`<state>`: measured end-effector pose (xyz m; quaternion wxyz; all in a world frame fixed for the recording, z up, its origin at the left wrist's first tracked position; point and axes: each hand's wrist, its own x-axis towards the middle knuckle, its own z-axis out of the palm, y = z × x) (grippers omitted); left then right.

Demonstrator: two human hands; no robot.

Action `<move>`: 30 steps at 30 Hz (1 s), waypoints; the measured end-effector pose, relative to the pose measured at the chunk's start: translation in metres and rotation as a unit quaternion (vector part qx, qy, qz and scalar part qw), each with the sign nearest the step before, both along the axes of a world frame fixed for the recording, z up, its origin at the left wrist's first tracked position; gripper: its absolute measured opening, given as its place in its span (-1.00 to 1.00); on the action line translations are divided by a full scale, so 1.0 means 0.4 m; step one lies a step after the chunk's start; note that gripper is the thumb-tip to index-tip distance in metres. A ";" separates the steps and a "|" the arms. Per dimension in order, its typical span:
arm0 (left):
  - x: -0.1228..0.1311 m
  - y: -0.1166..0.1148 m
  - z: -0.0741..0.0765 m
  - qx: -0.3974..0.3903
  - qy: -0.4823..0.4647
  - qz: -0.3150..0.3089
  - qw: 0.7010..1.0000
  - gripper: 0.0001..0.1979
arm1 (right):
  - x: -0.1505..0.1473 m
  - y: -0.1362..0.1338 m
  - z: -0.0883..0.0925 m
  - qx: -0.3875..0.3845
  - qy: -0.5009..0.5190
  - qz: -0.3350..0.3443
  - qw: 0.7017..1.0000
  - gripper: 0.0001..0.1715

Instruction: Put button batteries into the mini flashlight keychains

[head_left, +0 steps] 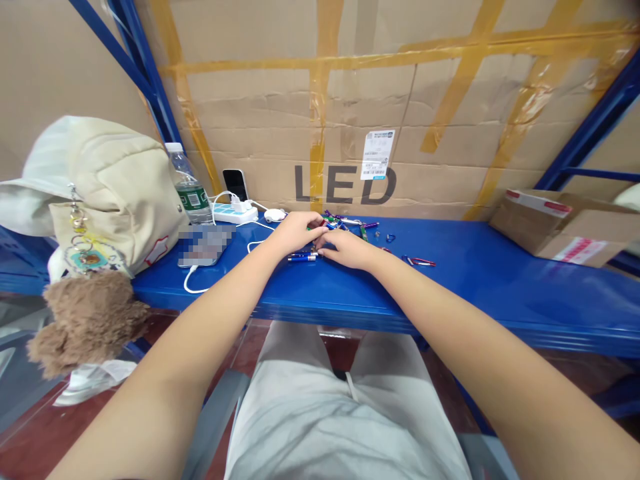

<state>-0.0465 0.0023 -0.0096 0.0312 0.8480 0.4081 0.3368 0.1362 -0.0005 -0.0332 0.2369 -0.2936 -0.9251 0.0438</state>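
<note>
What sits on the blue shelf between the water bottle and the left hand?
In the head view, a white power strip lies between the water bottle and the left hand, with a small white oval object nearer the hand.

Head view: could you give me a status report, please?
Left hand, right hand meet over small metal tubes; grips unclear. White cable close by left.
</note>
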 end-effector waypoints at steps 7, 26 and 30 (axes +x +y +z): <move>-0.001 0.003 -0.001 0.004 0.002 -0.001 1.000 -0.81 | -0.003 -0.013 0.007 -0.035 -0.005 0.005 0.999 -0.83; -0.004 0.008 -0.002 0.007 -0.003 -0.003 1.000 -0.84 | -0.015 0.057 -0.022 -0.083 0.037 0.013 0.996 -0.77; -0.002 0.005 -0.001 0.010 0.000 -0.004 1.000 -0.83 | -0.014 0.061 -0.026 -0.080 0.045 0.013 0.996 -0.78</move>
